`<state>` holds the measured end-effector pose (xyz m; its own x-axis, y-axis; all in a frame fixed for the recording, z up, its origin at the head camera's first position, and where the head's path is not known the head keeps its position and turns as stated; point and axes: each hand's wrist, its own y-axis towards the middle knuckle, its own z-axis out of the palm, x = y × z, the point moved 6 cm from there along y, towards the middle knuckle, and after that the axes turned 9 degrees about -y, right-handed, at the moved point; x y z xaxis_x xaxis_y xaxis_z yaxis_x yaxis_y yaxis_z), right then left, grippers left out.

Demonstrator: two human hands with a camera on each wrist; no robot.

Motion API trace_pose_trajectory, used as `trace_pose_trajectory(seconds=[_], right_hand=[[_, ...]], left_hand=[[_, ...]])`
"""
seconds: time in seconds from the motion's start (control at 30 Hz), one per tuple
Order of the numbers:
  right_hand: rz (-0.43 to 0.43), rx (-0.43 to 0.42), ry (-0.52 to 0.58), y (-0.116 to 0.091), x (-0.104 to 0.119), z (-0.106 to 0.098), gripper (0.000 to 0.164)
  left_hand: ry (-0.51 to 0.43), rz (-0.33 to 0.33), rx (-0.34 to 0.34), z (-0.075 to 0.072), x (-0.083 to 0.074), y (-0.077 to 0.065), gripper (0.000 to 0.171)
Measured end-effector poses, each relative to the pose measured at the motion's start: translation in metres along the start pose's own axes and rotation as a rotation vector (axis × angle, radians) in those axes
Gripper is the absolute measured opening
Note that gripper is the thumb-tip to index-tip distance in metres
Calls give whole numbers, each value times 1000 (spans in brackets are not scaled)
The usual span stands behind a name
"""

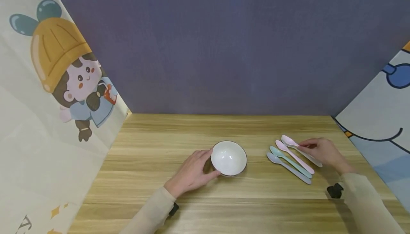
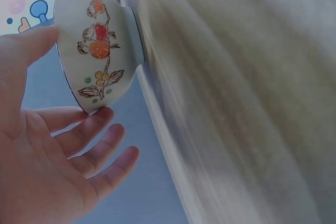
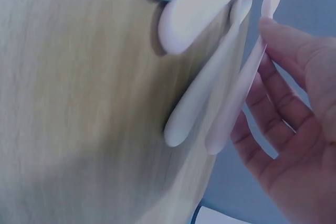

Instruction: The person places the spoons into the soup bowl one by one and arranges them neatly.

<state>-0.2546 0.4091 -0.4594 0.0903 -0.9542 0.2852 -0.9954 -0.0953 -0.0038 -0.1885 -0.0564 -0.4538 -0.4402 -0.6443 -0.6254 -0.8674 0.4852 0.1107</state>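
Observation:
A white bowl with a dark rim stands upright on the wooden table. Fruit and leaf drawings decorate its outside. My left hand holds the bowl at its left side, thumb and fingertips spread against the rim. At the right, my right hand pinches a light pink spoon between thumb and fingers, its bowl end pointing away. Just below it lies an off-white spoon, partly covered in the head view. Beside that lie a pink spoon, a mint spoon and a lavender spoon.
The wooden table runs back to a dark grey-blue wall panel. A cartoon-printed panel borders the left side, and another printed panel the right. Bare tabletop separates the bowl from the spoons.

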Motion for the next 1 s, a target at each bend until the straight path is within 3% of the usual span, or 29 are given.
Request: trace_pose_trajectory(seconds=[0.2,0.57,1.0], right_hand=[[-27,-5,27,-6,12,-2,36],[-118,-98,-18,-14,44,-9,24],[-199,-70,30,-23,76,-4,14]], left_hand=[[3,12,15,-2,0,-1,90],[-10,23,25,-4,0,-4,89],[-2,26,41,-3,2,-9,89]])
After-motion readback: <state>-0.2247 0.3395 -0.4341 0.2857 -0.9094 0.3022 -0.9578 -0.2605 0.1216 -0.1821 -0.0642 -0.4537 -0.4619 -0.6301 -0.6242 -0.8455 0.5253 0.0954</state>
